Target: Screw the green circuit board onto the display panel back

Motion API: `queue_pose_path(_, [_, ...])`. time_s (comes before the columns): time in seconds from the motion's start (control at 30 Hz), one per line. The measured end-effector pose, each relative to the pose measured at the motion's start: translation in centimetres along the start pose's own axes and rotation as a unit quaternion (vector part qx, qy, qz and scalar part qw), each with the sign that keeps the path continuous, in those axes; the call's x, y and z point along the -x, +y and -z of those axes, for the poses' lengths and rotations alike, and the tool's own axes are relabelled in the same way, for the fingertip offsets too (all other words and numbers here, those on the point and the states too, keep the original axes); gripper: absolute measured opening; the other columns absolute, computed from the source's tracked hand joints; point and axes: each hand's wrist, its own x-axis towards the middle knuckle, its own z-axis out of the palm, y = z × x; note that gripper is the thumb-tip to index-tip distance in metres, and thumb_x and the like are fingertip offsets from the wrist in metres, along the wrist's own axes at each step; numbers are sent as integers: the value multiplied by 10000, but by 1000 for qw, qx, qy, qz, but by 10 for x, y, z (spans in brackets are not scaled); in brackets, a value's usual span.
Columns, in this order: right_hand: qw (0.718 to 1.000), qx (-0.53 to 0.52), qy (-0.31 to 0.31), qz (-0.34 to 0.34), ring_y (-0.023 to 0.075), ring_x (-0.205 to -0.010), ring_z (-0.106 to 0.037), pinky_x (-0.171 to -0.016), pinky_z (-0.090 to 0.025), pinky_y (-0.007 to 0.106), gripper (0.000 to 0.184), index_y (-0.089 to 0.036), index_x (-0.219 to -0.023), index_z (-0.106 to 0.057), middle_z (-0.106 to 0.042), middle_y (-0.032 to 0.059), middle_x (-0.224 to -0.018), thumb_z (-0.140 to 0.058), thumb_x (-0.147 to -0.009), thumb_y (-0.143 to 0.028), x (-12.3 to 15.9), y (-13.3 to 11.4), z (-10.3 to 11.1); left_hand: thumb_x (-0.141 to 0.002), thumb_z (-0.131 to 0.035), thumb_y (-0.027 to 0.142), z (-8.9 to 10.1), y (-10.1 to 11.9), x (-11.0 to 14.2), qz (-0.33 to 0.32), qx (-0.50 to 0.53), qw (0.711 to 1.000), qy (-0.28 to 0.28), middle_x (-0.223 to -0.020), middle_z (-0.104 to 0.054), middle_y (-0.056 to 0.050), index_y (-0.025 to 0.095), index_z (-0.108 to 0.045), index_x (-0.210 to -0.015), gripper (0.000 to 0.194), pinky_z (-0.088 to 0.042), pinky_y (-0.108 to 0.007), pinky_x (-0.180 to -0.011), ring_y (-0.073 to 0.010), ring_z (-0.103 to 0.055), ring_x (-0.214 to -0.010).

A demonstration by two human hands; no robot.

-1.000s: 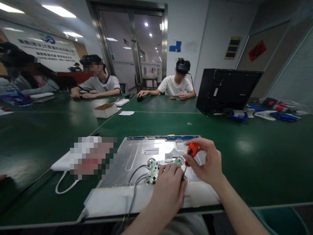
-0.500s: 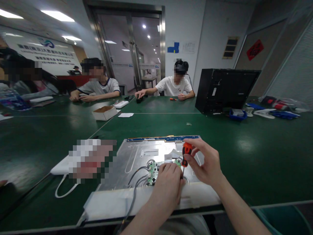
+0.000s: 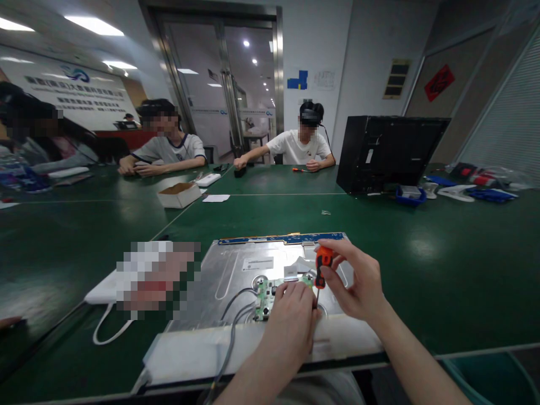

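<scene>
An orange-and-black screwdriver stands nearly upright, its handle pinched between the thumb and fingers of my right hand. Its thin shaft points down beside my left hand, where those fingers hide the tip. My left hand rests with bent fingers over the right part of a green circuit board; what they hold, if anything, is hidden. The board sits on a silver metal panel with a blue strip board along its far edge. Grey cables run from the board toward me.
To the left lies a white device with a cord, partly pixelated. Farther off are an open cardboard box, a black monitor and a blue tray. Several people sit around the green table.
The view has shifted slightly. My right hand still holds the screwdriver, whose handle looks slightly turned. My left hand stays over the board.
</scene>
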Motion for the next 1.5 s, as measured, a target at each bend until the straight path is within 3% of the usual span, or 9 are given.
queue_pose_path(0.2, [1000, 17, 5, -8, 158, -641, -675, -561, -574, 259, 335, -237, -1241, -564, -723, 25, -851, -633, -914, -217, 2, 1, -1, -852, -558, 67, 4, -1, 2, -8, 22, 1000, 1, -921, -635, -40, 211, -514, -861, 151, -463, -459, -940, -259, -598, -959])
queue_pose_path(0.63, [1000, -11, 11, -18, 140, -626, -667, -565, -570, 248, 317, -227, -1229, -527, -718, 38, -890, -577, -924, -154, 2, -1, -2, -868, -558, 31, 4, -3, 0, 10, 1, 998, -60, -951, -640, -49, 205, -526, -884, 178, -442, -468, -978, -266, -604, -1004])
queue_pose_path(0.87, [1000, -21, 13, -5, 138, -623, -660, -558, -564, 248, 318, -221, -1223, -531, -699, 25, -845, -569, -919, -137, 0, 0, -2, -882, -550, 34, 3, -3, -1, 7, -1, 998, -64, -960, -641, -56, 202, -535, -895, 169, -441, -481, -981, -276, -603, -1023])
queue_pose_path(1.5, [996, -56, -66, -15, 136, -624, -659, -604, -571, 259, 342, -207, -1294, -534, -685, 8, -805, -501, -961, -139, 0, 1, 5, -873, -535, 31, 2, -6, 0, -2, 19, 999, -44, -948, -646, -49, 208, -536, -868, 177, -440, -476, -976, -266, -609, -1003])
